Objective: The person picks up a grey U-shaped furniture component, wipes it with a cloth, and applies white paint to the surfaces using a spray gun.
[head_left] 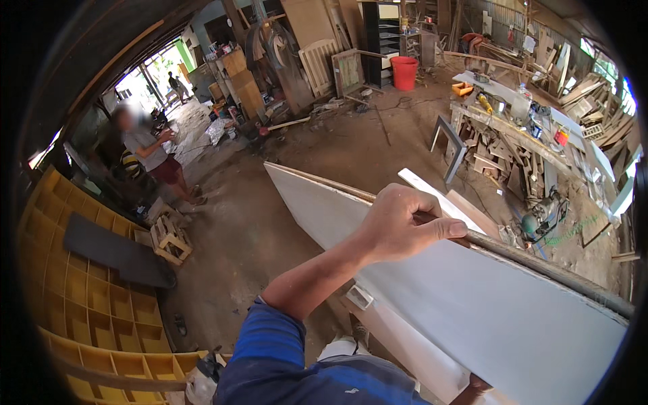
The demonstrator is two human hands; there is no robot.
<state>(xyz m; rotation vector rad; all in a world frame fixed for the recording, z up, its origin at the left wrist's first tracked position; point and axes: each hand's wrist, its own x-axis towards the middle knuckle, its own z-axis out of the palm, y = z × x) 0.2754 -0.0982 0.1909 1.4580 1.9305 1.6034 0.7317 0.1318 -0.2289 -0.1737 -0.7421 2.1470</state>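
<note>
A large white panel with a rough brown wooden edge stands tilted across the lower right, close to my body. My left hand is closed over its upper edge, with the thumb lying along the wood. Low down, a small part of my right hand shows by the panel's lower edge; its fingers are hidden. Beneath the panel lies a paler board, with a small square-framed opening near its far end.
Yellow compartment shelving with a dark board on it fills the left. A person stands nearby; another person bends over at the far right. A cluttered workbench, a grey frame and a red bucket stand beyond the panel.
</note>
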